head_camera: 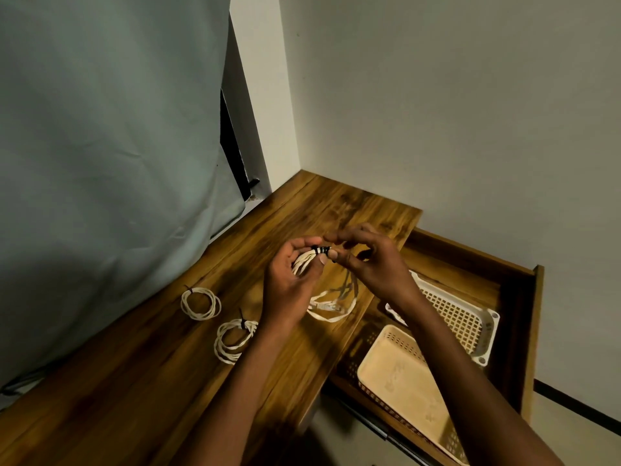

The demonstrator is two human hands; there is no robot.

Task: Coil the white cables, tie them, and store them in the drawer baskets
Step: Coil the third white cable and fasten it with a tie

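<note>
The left hand covers most of the coiled white cable it grips, so only the bound top and the low loop show, and the right hand hides where the black tie ends. The right forearm crosses the white basket, masking its near-left corner, while the cream basket runs under that arm and off the bottom edge. The drawer front is cut off too.

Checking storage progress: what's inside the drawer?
The open drawer holds two perforated baskets: a white basket and a beige basket. No cables visible in either. The right forearm covers part of both.
</note>
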